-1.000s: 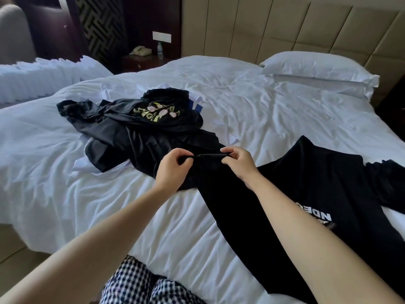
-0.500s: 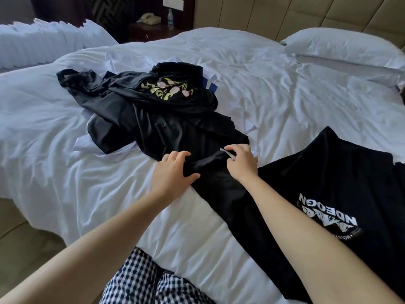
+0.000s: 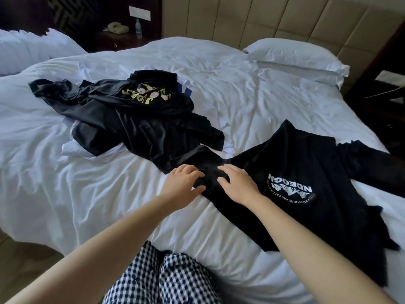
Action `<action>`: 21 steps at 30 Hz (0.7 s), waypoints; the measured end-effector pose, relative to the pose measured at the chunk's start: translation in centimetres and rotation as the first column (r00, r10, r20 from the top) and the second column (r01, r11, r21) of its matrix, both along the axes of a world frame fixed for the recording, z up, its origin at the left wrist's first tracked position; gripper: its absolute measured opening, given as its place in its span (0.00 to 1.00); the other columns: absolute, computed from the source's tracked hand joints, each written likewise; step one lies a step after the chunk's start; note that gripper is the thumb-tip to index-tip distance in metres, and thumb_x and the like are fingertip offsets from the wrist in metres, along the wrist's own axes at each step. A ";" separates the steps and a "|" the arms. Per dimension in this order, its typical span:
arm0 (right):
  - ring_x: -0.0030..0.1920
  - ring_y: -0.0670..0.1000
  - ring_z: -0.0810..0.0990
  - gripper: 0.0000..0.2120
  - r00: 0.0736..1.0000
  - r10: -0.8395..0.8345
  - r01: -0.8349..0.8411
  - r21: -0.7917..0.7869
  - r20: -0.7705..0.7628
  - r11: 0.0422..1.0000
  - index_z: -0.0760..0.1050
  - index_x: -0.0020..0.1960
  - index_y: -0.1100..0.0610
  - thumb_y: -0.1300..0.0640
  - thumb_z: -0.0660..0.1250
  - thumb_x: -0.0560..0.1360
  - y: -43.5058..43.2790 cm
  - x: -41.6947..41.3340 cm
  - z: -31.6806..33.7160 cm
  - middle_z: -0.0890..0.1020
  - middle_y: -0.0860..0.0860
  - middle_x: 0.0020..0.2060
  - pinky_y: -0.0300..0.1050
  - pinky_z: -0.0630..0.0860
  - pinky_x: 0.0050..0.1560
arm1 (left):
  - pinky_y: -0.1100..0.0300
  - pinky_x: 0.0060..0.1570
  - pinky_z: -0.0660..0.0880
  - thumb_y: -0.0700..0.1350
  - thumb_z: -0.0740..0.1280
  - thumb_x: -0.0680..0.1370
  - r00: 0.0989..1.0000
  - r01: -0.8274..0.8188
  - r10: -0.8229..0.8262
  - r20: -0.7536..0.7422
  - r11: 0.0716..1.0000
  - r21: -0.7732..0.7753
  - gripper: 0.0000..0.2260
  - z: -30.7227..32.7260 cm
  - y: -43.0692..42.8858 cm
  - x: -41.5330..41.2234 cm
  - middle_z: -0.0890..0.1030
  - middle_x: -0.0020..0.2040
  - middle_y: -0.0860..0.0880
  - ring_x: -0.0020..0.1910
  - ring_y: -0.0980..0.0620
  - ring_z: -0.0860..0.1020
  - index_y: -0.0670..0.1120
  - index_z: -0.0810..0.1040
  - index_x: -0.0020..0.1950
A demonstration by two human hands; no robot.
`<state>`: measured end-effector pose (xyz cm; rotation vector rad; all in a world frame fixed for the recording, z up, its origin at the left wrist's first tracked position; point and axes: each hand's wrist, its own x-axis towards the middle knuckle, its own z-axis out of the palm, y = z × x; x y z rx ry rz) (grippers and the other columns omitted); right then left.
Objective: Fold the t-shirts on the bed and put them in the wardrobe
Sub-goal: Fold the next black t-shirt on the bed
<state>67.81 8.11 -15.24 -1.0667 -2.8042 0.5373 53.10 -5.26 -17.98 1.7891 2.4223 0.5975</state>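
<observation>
Two bare hands meet on a black t-shirt (image 3: 291, 154) in the single head view, which looks down across a white bed (image 3: 65, 194).

Your left hand (image 3: 183, 186) rests on the end of the near sleeve. Its fingers are spread and almost straight, with the thumb held apart below the cloth edge. It looks to be pressing the cloth, not gripping it. Your right hand (image 3: 238, 186) lies flat and wide on the cloth just beside it, palm down. The shirt is spread face up to your right, its white print reading upside down from where you stand, with the far sleeve trailing toward the bed's edge.

A heap of dark t-shirts (image 3: 135, 119) lies crumpled on the left half of the bed, touching the sleeve you are working. White cloth shows under the heap. A pillow (image 3: 293, 55) sits against the padded headboard (image 3: 274, 18). Your checked trousers (image 3: 162, 279) fill the bottom edge. No wardrobe is in view.

By my reading, the task is early and you are smoothing the first shirt flat before folding. The next move likely calls for turning this sleeve in across the body, then keeping the edges straight so the fold holds.
</observation>
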 end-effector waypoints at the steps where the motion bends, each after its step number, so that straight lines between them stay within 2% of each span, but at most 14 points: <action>1: 0.74 0.49 0.63 0.22 1.000 -0.023 0.023 -0.013 0.011 1.000 0.67 0.73 0.48 0.49 0.60 0.80 -0.4 1.4 0.1 0.65 0.47 0.75 0.48 0.59 0.74 | 0.58 0.68 0.61 0.57 0.62 0.79 1.000 0.025 -0.025 0.001 0.999 -0.021 0.20 0.4 0.0 0.9 0.70 0.69 0.54 0.71 0.51 0.65 0.54 0.71 0.70; 4: 0.73 0.49 0.65 0.23 0.995 -0.102 0.102 -0.012 0.019 0.995 0.66 0.74 0.48 0.51 0.62 0.79 -1.4 6.1 0.1 0.65 0.45 0.74 0.46 0.64 0.70 | 0.57 0.65 0.64 0.56 0.63 0.79 0.994 0.108 -0.108 0.015 0.991 -0.076 0.20 1.5 0.2 3.8 0.70 0.69 0.53 0.70 0.50 0.66 0.54 0.70 0.71; 12: 0.67 0.49 0.71 0.21 0.940 -0.340 0.341 0.008 -0.028 0.940 0.70 0.71 0.50 0.54 0.63 0.78 -3.4 19.4 -0.1 0.70 0.44 0.70 0.45 0.69 0.65 | 0.55 0.64 0.67 0.57 0.62 0.80 0.946 0.321 -0.325 -0.009 0.937 -0.141 0.21 2.5 2.2 13.0 0.70 0.69 0.52 0.69 0.50 0.68 0.54 0.69 0.72; 21: 0.67 0.46 0.70 0.19 0.891 -0.449 0.453 0.066 -0.072 0.889 0.71 0.69 0.49 0.55 0.61 0.79 -0.3 33.2 0.9 0.70 0.42 0.69 0.45 0.73 0.60 | 0.57 0.61 0.67 0.57 0.64 0.79 0.896 0.442 -0.443 0.027 0.888 -0.127 0.21 3.2 7.4 24.9 0.72 0.67 0.53 0.68 0.50 0.69 0.54 0.70 0.70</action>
